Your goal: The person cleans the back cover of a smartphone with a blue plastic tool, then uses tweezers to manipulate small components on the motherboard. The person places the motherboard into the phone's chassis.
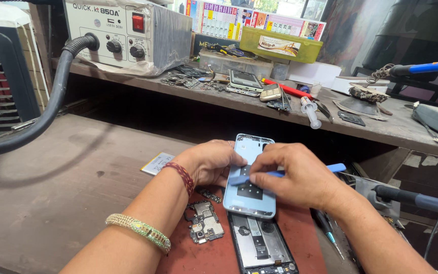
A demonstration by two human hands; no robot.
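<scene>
A light blue phone back cover (250,152) lies face down on the red work mat (300,238), a dark square patch on its inner side. My left hand (210,161) presses on the cover's left edge and steadies it. My right hand (296,175) grips a blue plastic pry tool (336,167), whose flat tip rests on the cover's inside near the patch. The opened phone body (260,248) lies just below the cover, and a small circuit board (205,227) sits to its left.
A hot-air rework station (128,31) stands on the back shelf, its black hose (51,96) curving down at left. Phones, a syringe (310,111), a green box (280,44) and a soldering iron (422,68) crowd the shelf. A screwdriver (328,231) lies at right.
</scene>
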